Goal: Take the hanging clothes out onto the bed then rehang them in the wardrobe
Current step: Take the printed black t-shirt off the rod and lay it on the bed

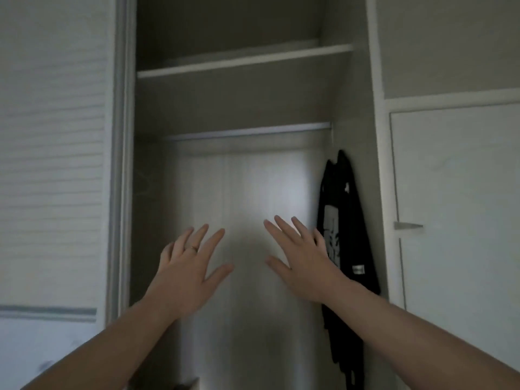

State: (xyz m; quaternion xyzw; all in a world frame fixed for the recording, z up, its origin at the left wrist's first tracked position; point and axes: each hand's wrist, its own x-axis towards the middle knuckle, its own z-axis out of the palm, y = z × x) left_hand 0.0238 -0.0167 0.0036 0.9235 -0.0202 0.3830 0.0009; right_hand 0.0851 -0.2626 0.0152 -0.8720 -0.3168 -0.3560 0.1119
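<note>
An open wardrobe bay faces me, with a metal hanging rail (247, 131) running across it. One black garment with a white print (344, 220) hangs at the rail's far right end, against the side wall. My left hand (188, 266) and my right hand (302, 260) are both raised in front of the wardrobe's pale back panel, fingers spread and straight, holding nothing. The right hand's little-finger side overlaps the garment's left edge in the view; whether it touches the cloth I cannot tell. The bed is out of view.
A white shelf (244, 61) spans the bay above the rail. A slatted sliding door (53, 153) stands to the left. On the right is a closed white door with a small metal handle (406, 226). A brown edge (187, 385) shows at the wardrobe's bottom.
</note>
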